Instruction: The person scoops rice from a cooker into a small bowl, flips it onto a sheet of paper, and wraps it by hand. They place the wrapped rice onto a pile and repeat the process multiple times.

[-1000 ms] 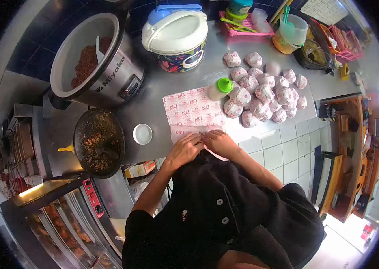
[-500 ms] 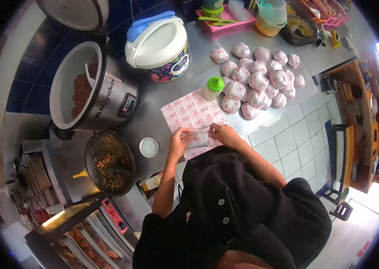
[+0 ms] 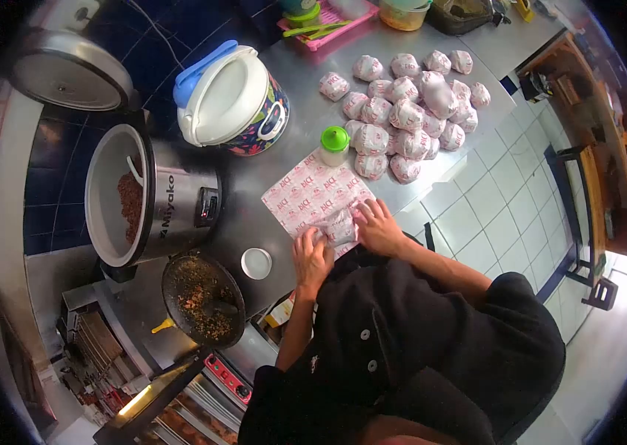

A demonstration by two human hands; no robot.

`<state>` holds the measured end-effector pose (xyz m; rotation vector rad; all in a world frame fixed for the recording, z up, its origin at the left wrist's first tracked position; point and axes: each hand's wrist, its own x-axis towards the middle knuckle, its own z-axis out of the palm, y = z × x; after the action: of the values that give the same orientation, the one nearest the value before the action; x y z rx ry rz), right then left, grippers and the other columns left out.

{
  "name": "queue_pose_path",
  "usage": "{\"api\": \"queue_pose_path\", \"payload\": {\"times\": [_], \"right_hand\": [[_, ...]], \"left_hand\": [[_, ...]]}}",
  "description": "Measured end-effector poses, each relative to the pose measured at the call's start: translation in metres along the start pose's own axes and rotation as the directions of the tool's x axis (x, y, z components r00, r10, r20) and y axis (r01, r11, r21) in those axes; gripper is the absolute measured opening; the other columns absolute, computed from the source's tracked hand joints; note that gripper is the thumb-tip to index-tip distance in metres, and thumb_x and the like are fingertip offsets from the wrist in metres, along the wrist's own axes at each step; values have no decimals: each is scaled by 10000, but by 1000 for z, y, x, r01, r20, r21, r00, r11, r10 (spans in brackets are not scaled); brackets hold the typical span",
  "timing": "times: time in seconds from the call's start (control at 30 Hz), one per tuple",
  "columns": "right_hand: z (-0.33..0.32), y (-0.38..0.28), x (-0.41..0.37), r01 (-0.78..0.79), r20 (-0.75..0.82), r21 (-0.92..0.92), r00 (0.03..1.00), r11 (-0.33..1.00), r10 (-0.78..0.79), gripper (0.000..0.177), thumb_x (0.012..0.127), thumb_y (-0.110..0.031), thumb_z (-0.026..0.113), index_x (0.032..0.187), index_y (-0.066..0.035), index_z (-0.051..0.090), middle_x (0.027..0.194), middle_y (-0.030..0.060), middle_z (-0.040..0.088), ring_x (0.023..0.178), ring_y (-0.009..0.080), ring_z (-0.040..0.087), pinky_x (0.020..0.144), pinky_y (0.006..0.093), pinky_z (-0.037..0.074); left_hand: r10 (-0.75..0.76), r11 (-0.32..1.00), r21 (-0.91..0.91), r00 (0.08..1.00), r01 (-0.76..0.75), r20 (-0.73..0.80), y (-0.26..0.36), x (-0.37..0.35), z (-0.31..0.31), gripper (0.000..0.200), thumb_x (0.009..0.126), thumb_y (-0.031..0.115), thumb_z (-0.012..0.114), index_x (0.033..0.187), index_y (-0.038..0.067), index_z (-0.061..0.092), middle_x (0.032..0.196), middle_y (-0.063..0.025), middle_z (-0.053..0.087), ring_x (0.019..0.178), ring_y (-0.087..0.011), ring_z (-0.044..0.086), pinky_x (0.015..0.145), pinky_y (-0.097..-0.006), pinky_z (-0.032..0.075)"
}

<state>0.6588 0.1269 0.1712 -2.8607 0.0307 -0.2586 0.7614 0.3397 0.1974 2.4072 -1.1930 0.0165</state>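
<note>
A partly folded paper packet (image 3: 339,227) lies on the near part of a stack of printed wrapping paper (image 3: 306,191) at the counter's edge. My left hand (image 3: 313,261) has its fingers curled against the packet's left end. From the right, my right hand (image 3: 379,228) grips the other side with bent fingers. What the packet contains is hidden. Just beyond the paper stands a clear bottle with a green lid (image 3: 334,144). A small white bowl (image 3: 256,263) sits to the left of my left hand.
Several wrapped paper bundles (image 3: 406,116) are heaped at the back right. A lidded white tub (image 3: 236,104), an open Miyako rice cooker (image 3: 173,196) with reddish-brown rice and a pan of chopped food (image 3: 206,297) stand left. A pink tray (image 3: 336,26) is at the back.
The flat, sheer-looking fold between my hands is now a bulkier crumpled packet. Both hands have closed in around its sides. The view has shifted and turned slightly.
</note>
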Motion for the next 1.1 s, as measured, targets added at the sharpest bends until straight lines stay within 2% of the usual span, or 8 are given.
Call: {"api": "queue_pose_path", "payload": {"times": [0.1, 0.2, 0.4, 0.5, 0.63, 0.73, 0.9, 1.1], "right_hand": [[-5, -14, -1, 55, 19, -173, 998, 983, -52, 294, 838, -248, 640, 1041, -43, 693, 1237, 105, 602, 1278, 292, 484, 1105, 541, 362], [17, 3, 5, 119, 286, -113, 955, 986, -83, 201, 869, -214, 629, 977, -52, 683, 1189, 83, 648, 1252, 271, 519, 1087, 494, 389], [0, 21, 36, -288, 484, 322, 869, 902, 104, 179, 885, -140, 614, 1011, -24, 664, 895, 137, 722, 905, 330, 718, 788, 449, 560], [10, 10, 51, -437, 432, 204, 843, 876, 320, 257, 902, -135, 607, 1137, -30, 611, 850, 154, 715, 856, 363, 720, 726, 486, 556], [10, 6, 42, -204, 238, 94, 955, 975, 177, 237, 876, -158, 630, 1086, -49, 632, 959, 115, 682, 983, 310, 672, 824, 437, 527], [-4, 4, 33, 10, -29, -41, 1000, 999, -12, 203, 833, -185, 639, 998, -69, 659, 985, 81, 602, 1000, 273, 595, 866, 407, 488], [23, 5, 10, 110, -70, -43, 991, 993, -113, 179, 817, -205, 609, 919, -66, 661, 950, 82, 556, 932, 244, 560, 814, 363, 491], [26, -4, -6, 55, -50, -85, 997, 995, -60, 257, 823, -189, 597, 988, 4, 635, 989, 101, 575, 937, 229, 568, 770, 326, 517]], "left_hand": [[100, 991, 83, 992, -107, 75, 3, 4, -10, 207, 873, 210, 658, 1004, 68, 731, 1195, -119, 627, 1088, -303, 588, 990, -477, 419], [50, 998, 39, 978, -59, 201, -20, 5, 6, 223, 907, 257, 666, 986, 65, 745, 1052, -99, 687, 1050, -305, 624, 975, -464, 412], [-235, 940, -96, 825, 328, 514, -27, 40, 1, 225, 887, 224, 721, 1040, 60, 714, 885, -123, 715, 905, -369, 667, 942, -459, 440], [-455, 817, -151, 784, 556, 422, -21, 43, 14, 256, 856, 159, 746, 1086, 61, 688, 930, -127, 700, 999, -383, 640, 903, -497, 454], [-288, 957, -12, 957, 288, 28, -7, 36, 15, 277, 822, 122, 775, 1065, 50, 663, 959, -134, 652, 1043, -369, 617, 922, -496, 447], [-124, 986, 112, 992, 124, -10, -6, 34, 9, 218, 833, 141, 762, 1006, 56, 661, 924, -110, 625, 1009, -352, 613, 949, -491, 438], [-67, 996, 60, 995, 71, -72, -17, -2, 35, 142, 874, 143, 715, 973, 49, 673, 906, -73, 624, 972, -300, 619, 942, -487, 439], [106, 993, 71, 982, -96, -154, -16, -6, 33, 181, 898, 103, 673, 1059, 34, 720, 1194, -162, 659, 1083, -363, 612, 964, -506, 460]]}}
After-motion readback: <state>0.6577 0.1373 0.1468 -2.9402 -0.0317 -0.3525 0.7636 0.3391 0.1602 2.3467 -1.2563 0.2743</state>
